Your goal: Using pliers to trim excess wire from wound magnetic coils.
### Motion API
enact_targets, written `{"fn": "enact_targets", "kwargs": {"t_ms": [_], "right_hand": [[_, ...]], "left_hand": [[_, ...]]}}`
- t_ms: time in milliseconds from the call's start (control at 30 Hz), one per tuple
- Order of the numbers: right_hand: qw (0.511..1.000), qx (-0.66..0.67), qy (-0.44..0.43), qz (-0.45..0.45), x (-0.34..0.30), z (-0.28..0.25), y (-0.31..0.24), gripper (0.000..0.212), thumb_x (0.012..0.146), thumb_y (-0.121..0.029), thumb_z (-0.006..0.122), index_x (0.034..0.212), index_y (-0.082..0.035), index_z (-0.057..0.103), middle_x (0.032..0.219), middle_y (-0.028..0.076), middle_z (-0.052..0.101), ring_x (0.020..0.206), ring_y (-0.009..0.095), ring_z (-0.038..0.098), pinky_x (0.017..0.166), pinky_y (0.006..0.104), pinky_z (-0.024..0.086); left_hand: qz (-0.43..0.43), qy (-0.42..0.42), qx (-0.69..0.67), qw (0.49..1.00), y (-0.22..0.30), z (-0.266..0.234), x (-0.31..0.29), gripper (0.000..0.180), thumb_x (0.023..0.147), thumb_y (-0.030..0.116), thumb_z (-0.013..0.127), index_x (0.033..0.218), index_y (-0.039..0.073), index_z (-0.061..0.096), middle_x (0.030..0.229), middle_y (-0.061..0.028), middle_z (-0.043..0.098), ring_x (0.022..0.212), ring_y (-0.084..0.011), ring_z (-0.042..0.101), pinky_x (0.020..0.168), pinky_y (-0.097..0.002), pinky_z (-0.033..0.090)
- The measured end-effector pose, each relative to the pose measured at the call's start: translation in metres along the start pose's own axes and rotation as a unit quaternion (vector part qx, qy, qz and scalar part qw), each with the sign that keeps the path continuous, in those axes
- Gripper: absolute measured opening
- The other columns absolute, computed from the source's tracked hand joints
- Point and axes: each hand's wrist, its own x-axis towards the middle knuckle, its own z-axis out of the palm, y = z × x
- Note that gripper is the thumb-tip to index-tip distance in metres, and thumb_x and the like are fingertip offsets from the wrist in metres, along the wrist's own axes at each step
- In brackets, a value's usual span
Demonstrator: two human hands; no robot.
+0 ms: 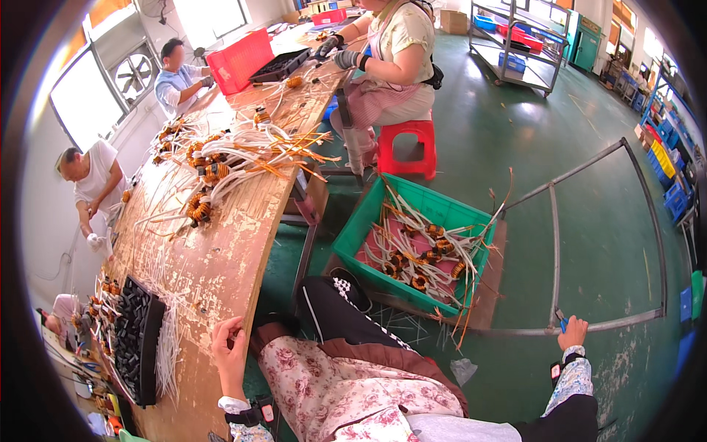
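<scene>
Worn wooden table [221, 265]; right of it, a green crate [389, 281] of wired coils [419, 282], likely low for easy reach. At the table's edge, the left hand [231, 352] curls, pinching or not I can't tell; well right of the table, the right hand [573, 336] clasps a blue-handled tool [563, 322].

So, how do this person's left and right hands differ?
The right hand grips a small blue-handled tool, while nothing can be seen held in the left hand. The left hand is beside the table; the right hand is out to the side, away from it. Both are bare, with dark straps at the wrists.
</scene>
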Motion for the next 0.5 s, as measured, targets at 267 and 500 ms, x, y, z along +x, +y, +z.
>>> {"fn": "enact_targets", "kwargs": {"t_ms": [267, 500], "right_hand": [[0.951, 0.289, 0.042, 0.103, 0.078, -0.032, -0.163, 0.025, 0.084, -0.021, 0.058, 0.097, 0.000, 0.051, 0.085, 0.024, 0.058, 0.081, 0.043, 0.056, 0.071, 0.0500, 0.043], [0.947, 0.277, -0.160, 0.009, 0.176, 0.049, -0.309, 0.033, 0.075, -0.025, 0.059, 0.092, 0.003, 0.057, 0.092, 0.030, 0.060, 0.090, 0.046, 0.057, 0.079, 0.0508, 0.045]], "left_hand": [[-0.023, -0.025, 0.016, 0.999, 0.017, 0.006, 0.011, 0.023, 0.078, -0.006, 0.057, 0.099, 0.001, 0.063, 0.091, -0.0044, 0.053, 0.080, -0.0122, 0.051, 0.070, -0.0235, 0.043], [-0.061, -0.022, -0.006, 0.998, 0.013, 0.004, 0.016, 0.020, 0.082, -0.002, 0.060, 0.100, 0.003, 0.065, 0.087, -0.0065, 0.061, 0.079, -0.0129, 0.058, 0.069, -0.0258, 0.049]]}}
